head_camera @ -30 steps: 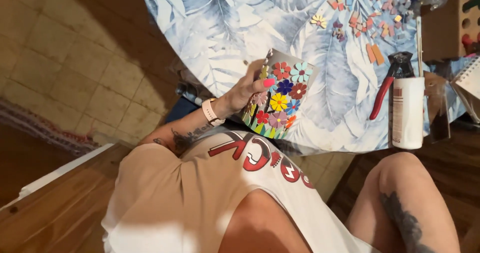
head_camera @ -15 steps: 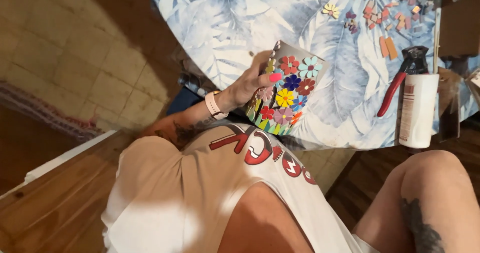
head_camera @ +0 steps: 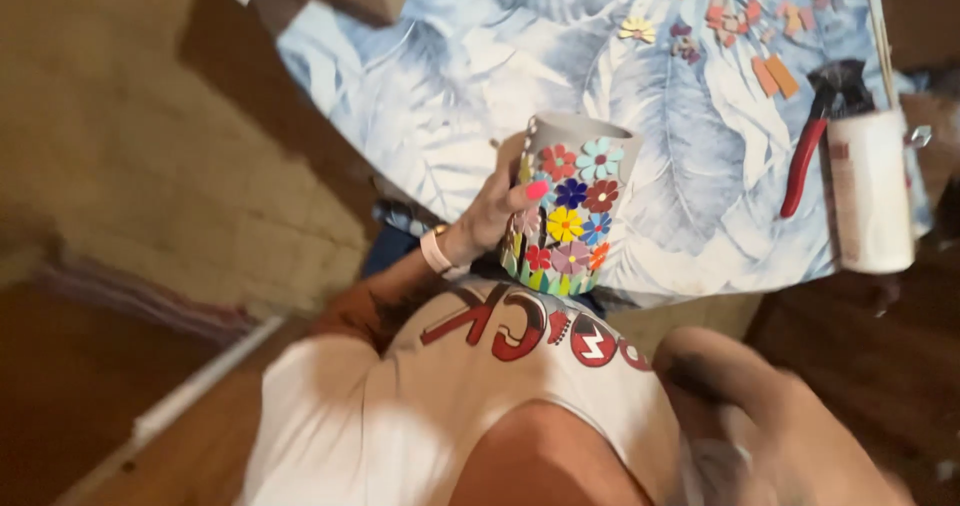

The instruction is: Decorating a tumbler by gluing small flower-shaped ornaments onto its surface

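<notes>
Left hand (head_camera: 500, 211) is wrapped round the side of a grey pot (head_camera: 570, 211), fingers curled on its wall and a pink-painted thumbnail pressed against the decorated face; the grip is closed and firm. The pot is held up just off the near edge of the bench (head_camera: 450, 96), tilted so its open mouth points away and its flower-covered side faces the camera, apparently so that this face can be looked over. Bright tile flowers cover that face from rim to base, with a band of coloured triangles along the bottom. Right hand: not in view, only a blurred forearm low in the frame, so I cannot tell whether it is open or closed. On the leaf-patterned cloth, loose tile pieces (head_camera: 735, 16) lie well apart from the pot at the far side. Red-handled nippers (head_camera: 805, 156) lie just beside a white bottle (head_camera: 870, 191) at the right edge, within easy reach. A wristband (head_camera: 436, 250) sits on the left wrist.
</notes>
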